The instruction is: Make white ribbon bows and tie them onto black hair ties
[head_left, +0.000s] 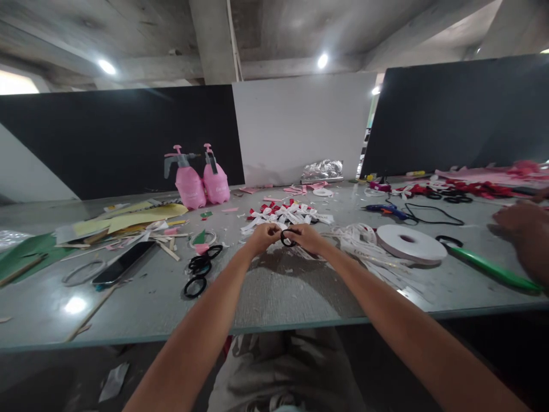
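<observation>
A: How is the layout read, taking the two hands as the dial's centre and 12 o'clock as away from the wearer?
B: Worktable (pixel 266 300), beneath all. At 12, just beyond the fingers: the pile of red and white ribbon bows (pixel 291 214). At 3: the white ribbon spool (pixel 419 247), flat. Near 8: spare black hair ties (pixel 199 265), loosely clustered.
A: And the hands?
B: Left hand (pixel 265 236), 9 o'clock side: fingers curled, thumb and fingertips drawn together at the ring's edge. Right hand (pixel 305 237), 3 o'clock side: a similar close pinch. Between them, at dial centre, lies the held black hair tie (pixel 283 242), its opening visible. Whether anything else sits under the fingertips cannot be told.
A: What makes for good handling here?
B: Probably an even pinch from both sides, so the ring neither twists nor springs away; fingertips at the rim, leaving its opening in sight; and clearance from the bows at 12, whose tails could snag.
</observation>
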The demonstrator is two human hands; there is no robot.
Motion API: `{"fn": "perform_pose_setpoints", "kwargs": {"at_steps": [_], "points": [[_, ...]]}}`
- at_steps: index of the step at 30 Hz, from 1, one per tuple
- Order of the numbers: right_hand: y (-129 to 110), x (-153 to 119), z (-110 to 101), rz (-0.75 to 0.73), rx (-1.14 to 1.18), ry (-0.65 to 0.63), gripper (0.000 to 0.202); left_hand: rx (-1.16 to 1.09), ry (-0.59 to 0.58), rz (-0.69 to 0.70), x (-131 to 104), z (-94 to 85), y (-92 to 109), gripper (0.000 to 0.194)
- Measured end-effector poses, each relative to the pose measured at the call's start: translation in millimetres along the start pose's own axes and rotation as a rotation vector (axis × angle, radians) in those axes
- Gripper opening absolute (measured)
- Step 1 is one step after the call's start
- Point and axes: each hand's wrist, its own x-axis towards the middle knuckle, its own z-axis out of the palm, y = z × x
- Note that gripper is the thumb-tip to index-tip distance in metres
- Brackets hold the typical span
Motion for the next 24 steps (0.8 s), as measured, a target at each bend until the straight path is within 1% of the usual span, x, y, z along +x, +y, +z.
{"fn": "perform_pose_setpoints", "kwargs": {"at_steps": [3,6,9,11,13,15,17,20,22,24], "points": [[0,0,1,0.005,0.018,0.01,0.041,0.073,0.007,0.029,0,2.6,0,0.028],[-1,0,2,-0.02,0.021,0.048,0.036,0.092,0.025,0.035,2,3.2,0,0.026],[-6,0,2,-0.058,0.003,0.078,0.031,0.127,0.094,0.014,5,2.7,-3,0.026],[-12,0,5,-0.069,-0.01,0.101,0.03,0.143,0.15,0.009,8,2.4,-8,0.024],[-18,-1,7,-0.075,-0.017,0.11,0.028,0.134,0.183,0.011,10,1.0,-15,0.023],[-23,-2,9,-0.082,-0.008,0.117,0.027,0.098,0.21,0.014,10,-3.1,-21,0.023],[-27,-4,10,-0.088,0.026,0.142,0.027,0.03,0.265,-0.001,10,-10.7,-25,0.023],[-27,-5,9,-0.08,0.124,0.185,0.029,-0.117,0.363,-0.067,7,-23.1,-24,0.024],[-23,-5,8,-0.069,0.185,0.184,0.029,-0.225,0.364,-0.081,6,-25.8,-17,0.028],[-19,-3,7,-0.067,0.218,0.179,0.029,-0.291,0.302,-0.045,5,-21.9,-8,0.031]]}}
